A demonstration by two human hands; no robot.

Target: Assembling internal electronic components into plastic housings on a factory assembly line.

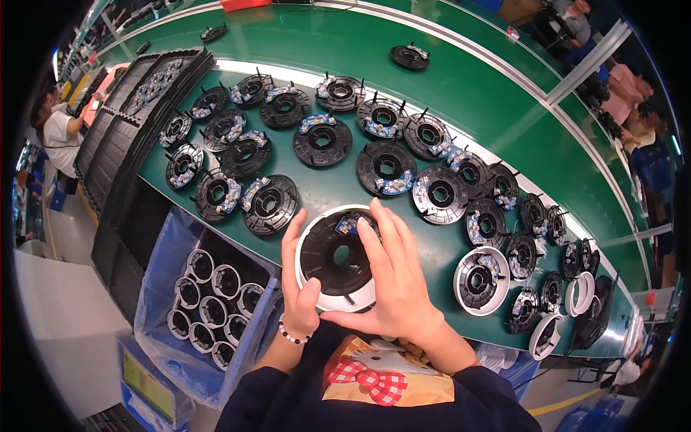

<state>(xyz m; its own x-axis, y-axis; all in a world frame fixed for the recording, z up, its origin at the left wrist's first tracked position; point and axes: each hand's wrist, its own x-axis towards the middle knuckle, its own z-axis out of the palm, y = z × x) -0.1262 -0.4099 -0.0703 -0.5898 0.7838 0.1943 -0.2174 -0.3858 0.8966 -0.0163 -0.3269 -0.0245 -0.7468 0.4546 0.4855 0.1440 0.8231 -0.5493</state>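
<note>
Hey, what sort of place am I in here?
Probably a factory assembly line for electronics: many black discs carrying circuit boards are spread over a green bench, and a blue bin beside it holds white-rimmed parts.

We see the green bench (325, 186) brightly lit, the upper right dimmer, and straight edges bowing toward a black fisheye rim.

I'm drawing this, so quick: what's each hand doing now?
Left hand: holding the white ring, black disc inside, by its left side.
Right hand: holding that same ring's right side.
</note>
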